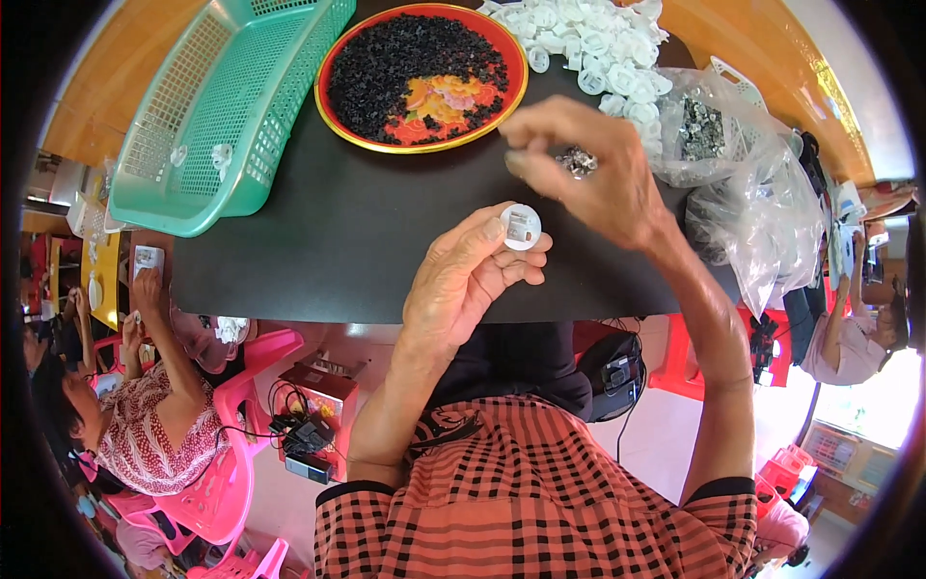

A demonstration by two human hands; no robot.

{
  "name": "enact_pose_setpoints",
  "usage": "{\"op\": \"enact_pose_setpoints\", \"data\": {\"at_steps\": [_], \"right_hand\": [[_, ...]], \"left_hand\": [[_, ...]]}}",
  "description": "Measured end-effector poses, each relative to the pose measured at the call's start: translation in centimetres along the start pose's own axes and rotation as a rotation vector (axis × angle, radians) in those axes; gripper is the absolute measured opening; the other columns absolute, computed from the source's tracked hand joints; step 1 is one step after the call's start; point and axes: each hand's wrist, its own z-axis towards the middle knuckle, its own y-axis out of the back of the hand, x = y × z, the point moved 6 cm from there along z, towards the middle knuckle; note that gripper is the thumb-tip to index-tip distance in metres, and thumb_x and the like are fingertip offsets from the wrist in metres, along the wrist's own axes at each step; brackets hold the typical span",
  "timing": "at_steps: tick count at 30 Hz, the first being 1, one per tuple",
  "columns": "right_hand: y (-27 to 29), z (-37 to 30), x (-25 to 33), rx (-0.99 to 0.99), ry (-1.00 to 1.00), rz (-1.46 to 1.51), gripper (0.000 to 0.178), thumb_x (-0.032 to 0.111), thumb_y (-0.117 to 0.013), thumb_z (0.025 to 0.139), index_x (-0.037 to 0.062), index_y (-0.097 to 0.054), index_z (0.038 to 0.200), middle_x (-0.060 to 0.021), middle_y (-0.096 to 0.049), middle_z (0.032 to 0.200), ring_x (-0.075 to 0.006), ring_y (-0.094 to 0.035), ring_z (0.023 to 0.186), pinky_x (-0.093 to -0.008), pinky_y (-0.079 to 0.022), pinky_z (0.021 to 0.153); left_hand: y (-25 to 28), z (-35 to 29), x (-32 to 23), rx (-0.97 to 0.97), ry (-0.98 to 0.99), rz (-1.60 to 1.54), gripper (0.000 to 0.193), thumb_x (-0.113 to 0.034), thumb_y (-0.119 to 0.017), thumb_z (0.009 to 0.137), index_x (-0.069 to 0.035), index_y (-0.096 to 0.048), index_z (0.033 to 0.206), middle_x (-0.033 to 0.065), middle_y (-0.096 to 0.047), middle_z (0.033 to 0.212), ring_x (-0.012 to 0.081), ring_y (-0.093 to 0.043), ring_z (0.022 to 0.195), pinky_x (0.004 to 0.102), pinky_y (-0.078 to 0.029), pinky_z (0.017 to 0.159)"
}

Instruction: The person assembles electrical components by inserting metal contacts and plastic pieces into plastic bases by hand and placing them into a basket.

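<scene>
My left hand (473, 270) is closed on a round white plastic cap (522, 227), pinched between thumb and fingers above the near edge of the table. Small rectangular details show on the cap's face. My right hand (593, 169) hovers to the right, beside the rim of a red, gold-edged tray (518, 92). Its thumb and forefinger are curved and apart, with nothing visible between them. Beneath that hand lies a small heap of shiny metal pieces (577, 161), partly hidden by it. Many tiny black parts (415, 48) cover much of the tray.
A green plastic basket (256, 183) stands left, holding a few white bits. White plastic pieces (598, 48) are piled at the back right. Nearby lie clear bags (762, 212), one with metal parts (701, 130). Another person (154, 425) sits on a pink chair (227, 482) at left.
</scene>
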Motion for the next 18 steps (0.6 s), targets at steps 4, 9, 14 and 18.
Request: {"op": "enact_pose_setpoints", "data": {"at_steps": [4,9,14,18], "right_hand": [[-1.3,4.7,-1.9,0.04,0.131,-0.144,0.017,0.003,-0.065,0.08,0.0004,-0.066,0.098,-0.008,-0.064,0.08,-0.0156,-0.061,0.072,-0.0271,-0.05,0.069],[-5.5,7.8,-4.1,0.264,0.257,-0.251,0.013,0.005,-0.064,0.08,0.0029,-0.068,0.092,-0.0089,-0.065,0.076,-0.0212,-0.063,0.07,-0.0321,-0.051,0.065],[-6.1,9.7,-6.3,0.322,0.18,-0.188,0.014,0.005,-0.062,0.082,0.004,-0.068,0.094,-0.0083,-0.067,0.074,-0.017,-0.064,0.067,-0.0287,-0.051,0.064],[-4.0,10.0,-6.8,0.213,0.055,-0.175,0.012,0.005,-0.061,0.086,0.0016,-0.068,0.095,-0.0033,-0.062,0.069,-0.0073,-0.057,0.064,-0.0234,-0.048,0.061]], "left_hand": [[0.1,0.1,-0.2,-0.017,-0.012,-0.015,0.037,-0.019,-0.05,0.098,0.008,-0.048,0.125,0.0235,-0.063,0.106,0.0256,-0.065,0.092,0.0377,-0.054,0.08],[0.0,0.2,-0.2,-0.075,0.037,0.04,0.043,-0.025,-0.054,0.096,0.006,-0.048,0.124,0.0234,-0.064,0.103,0.0282,-0.064,0.091,0.0398,-0.053,0.079],[-0.1,0.1,-0.4,-0.08,0.049,0.029,0.045,-0.026,-0.054,0.095,0.008,-0.047,0.125,0.0237,-0.063,0.102,0.0282,-0.064,0.092,0.04,-0.053,0.08],[-0.1,-0.1,-0.3,0.006,0.074,-0.066,0.037,-0.017,-0.054,0.097,0.005,-0.05,0.126,0.019,-0.063,0.108,0.0273,-0.064,0.1,0.038,-0.053,0.081]]}}
